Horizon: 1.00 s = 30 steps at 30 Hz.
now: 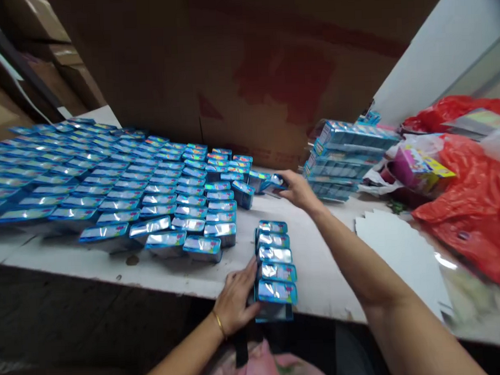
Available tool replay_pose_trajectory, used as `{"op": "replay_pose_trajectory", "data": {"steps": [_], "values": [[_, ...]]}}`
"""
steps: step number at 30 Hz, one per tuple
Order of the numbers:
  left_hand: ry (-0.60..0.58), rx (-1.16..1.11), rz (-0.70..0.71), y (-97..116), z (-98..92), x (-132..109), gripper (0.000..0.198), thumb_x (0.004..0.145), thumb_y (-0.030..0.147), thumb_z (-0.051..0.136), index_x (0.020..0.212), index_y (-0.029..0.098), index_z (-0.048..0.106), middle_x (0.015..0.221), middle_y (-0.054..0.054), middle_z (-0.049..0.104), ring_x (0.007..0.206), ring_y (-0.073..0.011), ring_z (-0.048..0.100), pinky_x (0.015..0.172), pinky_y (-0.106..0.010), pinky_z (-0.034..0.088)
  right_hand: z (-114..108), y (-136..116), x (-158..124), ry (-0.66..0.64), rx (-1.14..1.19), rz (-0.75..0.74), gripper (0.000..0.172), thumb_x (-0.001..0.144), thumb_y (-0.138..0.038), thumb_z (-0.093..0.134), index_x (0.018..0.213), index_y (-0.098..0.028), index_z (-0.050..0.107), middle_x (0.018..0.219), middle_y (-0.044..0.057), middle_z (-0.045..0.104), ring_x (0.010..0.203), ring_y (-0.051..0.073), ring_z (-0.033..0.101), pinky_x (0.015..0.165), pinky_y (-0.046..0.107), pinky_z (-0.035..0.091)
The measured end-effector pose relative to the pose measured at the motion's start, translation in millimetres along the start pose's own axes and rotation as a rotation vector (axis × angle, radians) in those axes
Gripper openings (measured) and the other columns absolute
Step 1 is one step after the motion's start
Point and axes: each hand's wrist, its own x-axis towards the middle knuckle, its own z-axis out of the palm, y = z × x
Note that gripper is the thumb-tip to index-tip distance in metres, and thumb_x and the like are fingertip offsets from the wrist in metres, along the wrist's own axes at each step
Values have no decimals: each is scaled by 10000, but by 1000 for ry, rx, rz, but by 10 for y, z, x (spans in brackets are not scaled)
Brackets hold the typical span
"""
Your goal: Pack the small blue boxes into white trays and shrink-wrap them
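My left hand [237,298], with a gold bangle at the wrist, lies against the left side of a short row of blue packs [274,256] near the table's front edge. Its fingers are stretched out and the thumb is apart, touching the row's near end. These packs seem to sit in a shallow holder, mostly hidden. Farther back, my right hand [296,188] is closed on a small blue pack [274,182], partly covered by the fingers. Just left of it, a tilted blue pack [243,192] stands at the edge of the large group of similar packs [121,185].
A large cardboard box [212,73] stands behind the packs. Filled blue boxes [343,156] are stacked at the back right. Flat white card sheets [396,253] and red plastic bags [474,200] lie to the right. More cartons [68,63] are at the far left.
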Motion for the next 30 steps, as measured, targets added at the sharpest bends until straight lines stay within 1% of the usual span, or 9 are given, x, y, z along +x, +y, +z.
{"op": "replay_pose_trajectory", "data": {"steps": [3, 5, 8, 11, 14, 16, 21, 25, 30], "values": [[22, -33, 6, 13, 23, 22, 767, 806, 474, 419, 1389, 214, -6, 1445, -138, 119, 1264, -281, 294, 939, -421, 283, -642, -516, -740, 125, 52, 40, 528, 651, -303, 677, 1137, -186, 508, 1018, 47, 595, 879, 185, 563, 783, 310, 440], [21, -58, 1, 22, 45, 18, 759, 801, 451, 442, 1390, 217, 24, 1450, -129, 104, 1283, -277, 260, 951, -416, 277, -887, -893, -1282, 103, 77, 46, 544, 651, -332, 686, 1145, -195, 505, 1037, 45, 593, 894, 188, 568, 784, 301, 447], [52, -102, -32, 58, 71, -52, 769, 779, 412, 488, 1391, 217, 65, 1452, -129, 78, 1290, -281, 246, 958, -418, 287, -852, -1340, -2001, 3, 116, 21, 546, 680, -340, 674, 1174, -210, 482, 1034, 53, 599, 889, 181, 577, 765, 277, 463], [99, -141, -60, 127, 104, -189, 792, 755, 405, 530, 1391, 194, 109, 1445, -137, 128, 1280, -284, 270, 980, -423, 288, -499, -1532, -2440, -42, 76, -56, 537, 741, -306, 620, 1234, -218, 426, 1047, 72, 593, 924, 184, 562, 774, 289, 469], [128, -179, -58, 196, 157, -316, 768, 759, 401, 536, 1386, 179, 153, 1428, -130, 212, 1273, -269, 290, 1008, -420, 281, -162, -1553, -2577, -76, -62, -140, 532, 801, -261, 544, 1296, -194, 360, 1085, 93, 573, 954, 195, 538, 787, 316, 467], [147, -209, -68, 223, 192, -366, 706, 779, 380, 519, 1377, 188, 196, 1410, -113, 271, 1266, -252, 309, 1017, -418, 282, -37, -1548, -2563, -135, -163, -176, 526, 823, -248, 509, 1315, -171, 338, 1090, 100, 567, 930, 201, 531, 777, 328, 466], [131, -236, -57, 228, 235, -406, 520, 818, 349, 476, 1312, 233, 361, 1362, -68, 375, 1230, -233, 372, 1004, -418, 315, 29, -1558, -2423, -183, -290, -168, 463, 857, -280, 455, 1301, -182, 368, 1074, 102, 562, 900, 198, 508, 775, 340, 452], [139, -199, -54, 219, 245, -415, 476, 827, 330, 464, 1288, 236, 398, 1345, -68, 400, 1208, -230, 404, 973, -409, 353, 77, -1548, -2356, -173, -260, -188, 467, 869, -310, 427, 1307, -163, 357, 1105, 104, 547, 926, 205, 492, 811, 356, 432], [134, -160, -41, 224, 244, -420, 453, 822, 332, 471, 1268, 263, 421, 1309, -43, 452, 1188, -210, 430, 941, -389, 386, 140, -1534, -2358, -142, -300, -161, 474, 867, -304, 431, 1323, -211, 343, 1125, 89, 539, 935, 208, 489, 824, 358, 427]]}}
